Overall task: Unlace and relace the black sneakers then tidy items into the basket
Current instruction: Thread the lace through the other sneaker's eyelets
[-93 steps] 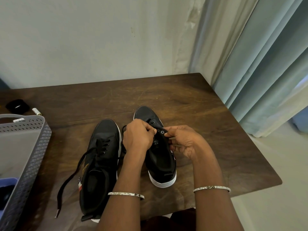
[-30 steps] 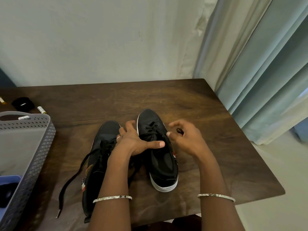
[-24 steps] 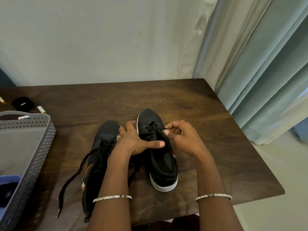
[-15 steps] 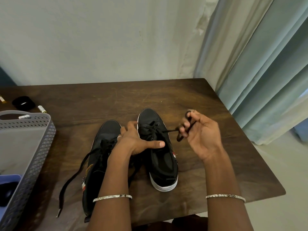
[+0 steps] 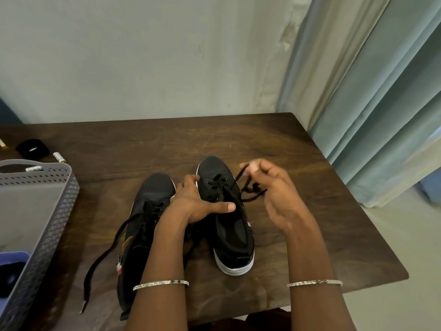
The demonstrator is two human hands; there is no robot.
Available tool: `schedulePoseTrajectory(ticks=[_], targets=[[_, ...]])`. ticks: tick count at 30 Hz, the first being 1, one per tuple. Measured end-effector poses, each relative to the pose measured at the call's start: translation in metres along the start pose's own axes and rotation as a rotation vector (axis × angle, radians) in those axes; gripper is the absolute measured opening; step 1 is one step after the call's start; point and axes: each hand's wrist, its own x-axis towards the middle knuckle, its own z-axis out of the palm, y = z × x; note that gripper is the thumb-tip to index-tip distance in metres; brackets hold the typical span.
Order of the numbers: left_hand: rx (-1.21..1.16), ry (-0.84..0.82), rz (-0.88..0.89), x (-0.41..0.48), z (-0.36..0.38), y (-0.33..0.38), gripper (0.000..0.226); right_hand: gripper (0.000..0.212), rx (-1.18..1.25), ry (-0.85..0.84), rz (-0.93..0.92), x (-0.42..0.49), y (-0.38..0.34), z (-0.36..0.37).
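Since half a second ago, your right hand (image 5: 278, 194) has dropped slightly and drawn more black lace (image 5: 248, 187) out of the right sneaker (image 5: 226, 211).

Your right fingers are closed on the lace, which runs taut from the upper eyelets to your fingertips and hangs in a loop beneath them; the hand is motion-blurred. Your left hand (image 5: 198, 204) clasps the right sneaker at its throat, thumb laid across the tongue, other fingers on its left side. Left sneaker (image 5: 143, 225) stands just beside it on the wooden table (image 5: 310, 223), one lace end (image 5: 100, 261) trailing toward you. Grey perforated basket (image 5: 55, 225) sits at the table's left edge, well apart from the sneakers.
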Motion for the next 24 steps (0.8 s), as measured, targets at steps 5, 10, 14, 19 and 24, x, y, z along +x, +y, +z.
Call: schedulePoseTrajectory(ticks=[5, 10, 14, 19, 24], targets=[[-0.005, -0.017, 0.023, -0.004, 0.000, 0.002, 0.131, 0.028, 0.395, 0.246, 0.152, 0.004, -0.003, -0.003], [0.026, -0.025, 0.056, -0.004, 0.002, 0.005, 0.081, 0.019, -0.398, 0.288, 0.178, 0.012, 0.021, -0.006], [0.039, -0.032, 0.090, -0.005, 0.000, 0.004, 0.062, 0.002, -0.754, 0.056, 0.128, 0.011, 0.025, 0.001], [-0.088, 0.048, 0.192, 0.001, -0.005, -0.004, 0.009, 0.020, -0.883, 0.065, 0.109, 0.014, 0.028, 0.004], [0.142, 0.198, 0.345, 0.004, 0.002, 0.003, 0.010, 0.022, -0.834, 0.101, 0.141, 0.014, 0.031, 0.013]])
